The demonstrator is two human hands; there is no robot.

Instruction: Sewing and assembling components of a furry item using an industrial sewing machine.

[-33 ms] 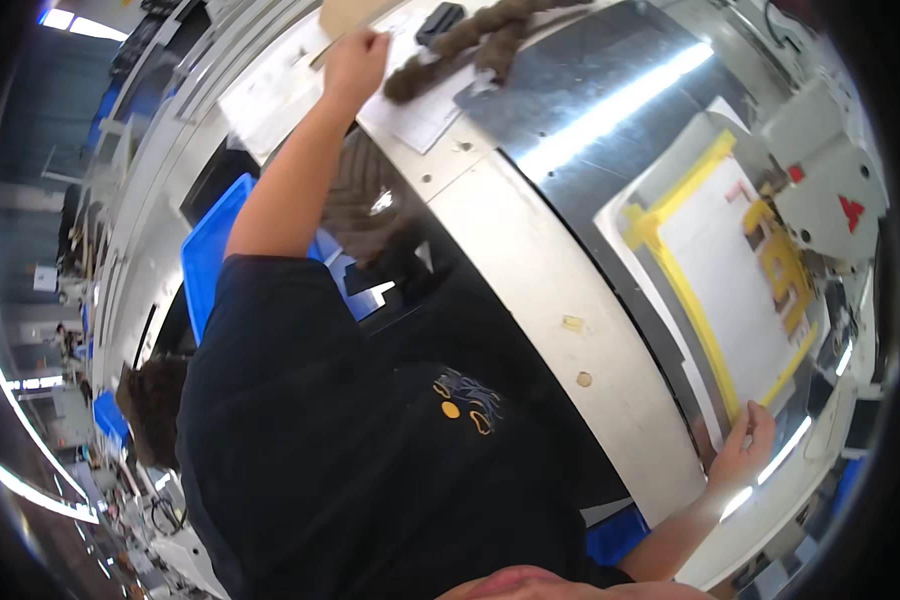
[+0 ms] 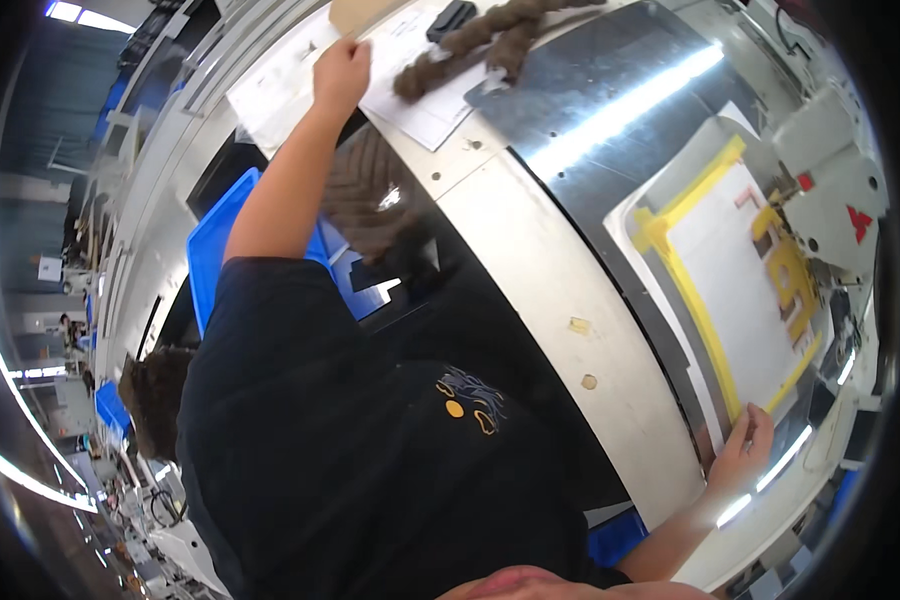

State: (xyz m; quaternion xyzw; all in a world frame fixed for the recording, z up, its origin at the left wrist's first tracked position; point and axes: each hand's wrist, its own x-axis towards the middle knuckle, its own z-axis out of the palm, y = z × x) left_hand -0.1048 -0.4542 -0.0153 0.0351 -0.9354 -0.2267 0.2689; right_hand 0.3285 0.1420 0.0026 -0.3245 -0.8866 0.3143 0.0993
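My left hand (image 2: 342, 76) is reached out at the upper left, closed over the white papers beside a brown card; what its fingers hold, if anything, is hidden. At the lower right, my right hand (image 2: 746, 450) has its fingers closed on the near corner of a flat template (image 2: 712, 352). This template is a white sheet in a clear plastic surround, edged with yellow tape. Yellow cut-out shapes (image 2: 785, 270) lie along its far side, under the head of a pale sewing machine (image 2: 832, 190) with red marks. The template rests on a shiny metal plate (image 2: 570, 90).
Thick brown fluffy rope-like pieces (image 2: 460, 55) and a small black block (image 2: 452, 20) lie beside the papers (image 2: 425, 105). A blue tray (image 2: 215, 245) is beneath my left arm, near brown ribbed fabric (image 2: 365, 190). The white table edge (image 2: 530, 260) runs between me and the plate.
My left hand has shifted slightly left across the papers. My right hand stays at the template's corner; the whole view has moved a little.
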